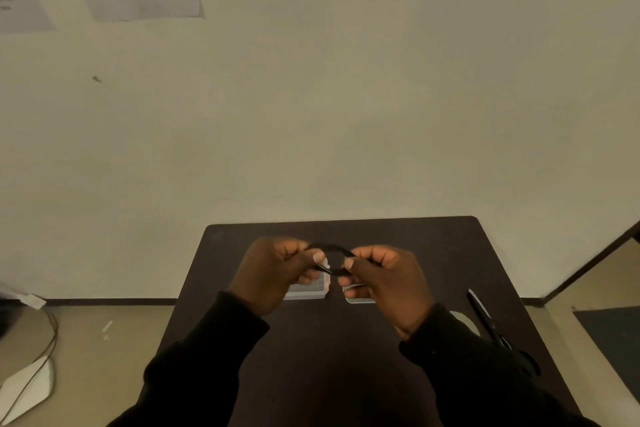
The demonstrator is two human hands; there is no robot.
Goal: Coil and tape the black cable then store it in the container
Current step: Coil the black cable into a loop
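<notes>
Both hands up over the dark table (263, 357), each clenched on the black cable (331, 248). Left hand (273, 274) pinches one side of the loop, right hand (384, 282) pinches the other; thumbs face each other across the gap. Cable forms a small round coil spanning between the two grips, held off the table, with a short straight bit running across the lower part of the loop toward the left grip. Can't tell how many turns are in the coil.

Below the left grip: clear plastic container (308, 288) on the table, partly hidden by the fingers. Below the right grip: a second clear piece (356, 294), mostly covered by the hand, possibly the lid, can't confirm. Out past the right wrist: scissors (488, 321) lying on the table, and a pale round thing (465, 321) just beside the sleeve, partly hidden, looks like a tape roll.
</notes>
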